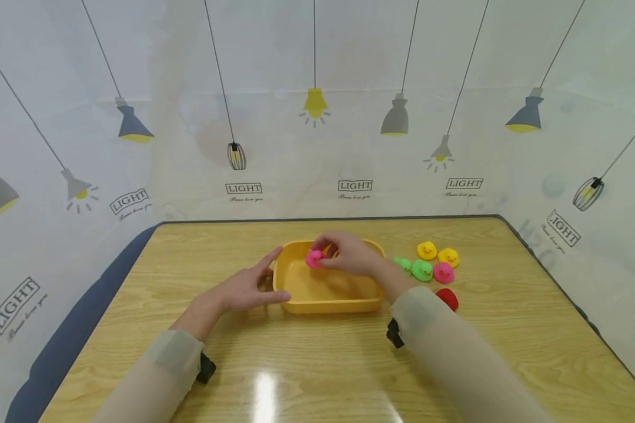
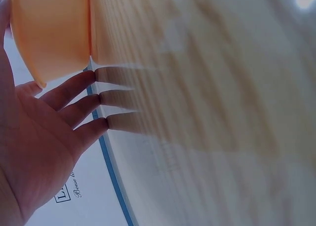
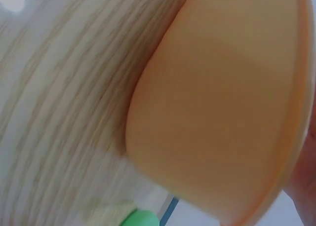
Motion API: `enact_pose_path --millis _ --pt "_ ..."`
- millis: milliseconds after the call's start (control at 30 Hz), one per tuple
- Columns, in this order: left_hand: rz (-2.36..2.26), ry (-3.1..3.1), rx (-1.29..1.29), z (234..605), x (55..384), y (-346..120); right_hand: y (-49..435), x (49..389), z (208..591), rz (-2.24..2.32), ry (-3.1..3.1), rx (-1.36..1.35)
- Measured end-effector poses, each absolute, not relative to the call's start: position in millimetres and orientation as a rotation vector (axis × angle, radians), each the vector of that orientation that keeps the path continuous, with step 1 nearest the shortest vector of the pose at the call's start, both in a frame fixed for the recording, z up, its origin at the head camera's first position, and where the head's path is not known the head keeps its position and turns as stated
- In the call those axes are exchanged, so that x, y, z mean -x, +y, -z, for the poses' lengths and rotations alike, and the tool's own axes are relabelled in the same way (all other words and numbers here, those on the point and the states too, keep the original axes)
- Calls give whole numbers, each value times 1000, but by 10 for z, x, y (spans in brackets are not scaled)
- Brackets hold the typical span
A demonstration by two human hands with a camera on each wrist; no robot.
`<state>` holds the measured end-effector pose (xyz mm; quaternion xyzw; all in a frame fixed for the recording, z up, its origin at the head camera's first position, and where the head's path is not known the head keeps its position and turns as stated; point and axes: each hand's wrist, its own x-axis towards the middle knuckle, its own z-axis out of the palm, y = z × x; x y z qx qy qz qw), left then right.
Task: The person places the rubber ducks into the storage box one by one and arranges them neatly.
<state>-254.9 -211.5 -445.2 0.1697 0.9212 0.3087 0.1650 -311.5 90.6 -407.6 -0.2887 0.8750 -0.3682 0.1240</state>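
Note:
A yellow-orange plastic tub (image 1: 317, 306) stands on the wooden table. My right hand (image 1: 351, 254) reaches over it and pinches a small pink rubber duck (image 1: 314, 258) between thumb and fingers, inside the tub's outline in the head view. At the tub's left end my left hand (image 1: 243, 288) is spread, its thumb and forefinger at the rim. In the left wrist view the other fingers (image 2: 79, 109) extend loosely beside the tub wall (image 2: 52, 33). The right wrist view is mostly filled by the tub's outer wall (image 3: 212, 102), which hides most of the right hand.
Right of the tub sit two yellow ducks (image 1: 426, 251), two green ducks (image 1: 422, 270) and another pink duck (image 1: 444, 272). Nearer me is a red toy (image 1: 447, 298), partly hidden by the right sleeve (image 1: 439, 329). A printed backdrop (image 1: 296, 202) borders the table's far edge.

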Motion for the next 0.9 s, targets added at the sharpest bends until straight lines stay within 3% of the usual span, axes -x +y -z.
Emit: enact_pose_path --millis 900 --pt "-892 2634 -505 4477 2546 -2122 398 3167 4363 1004 2541 701"
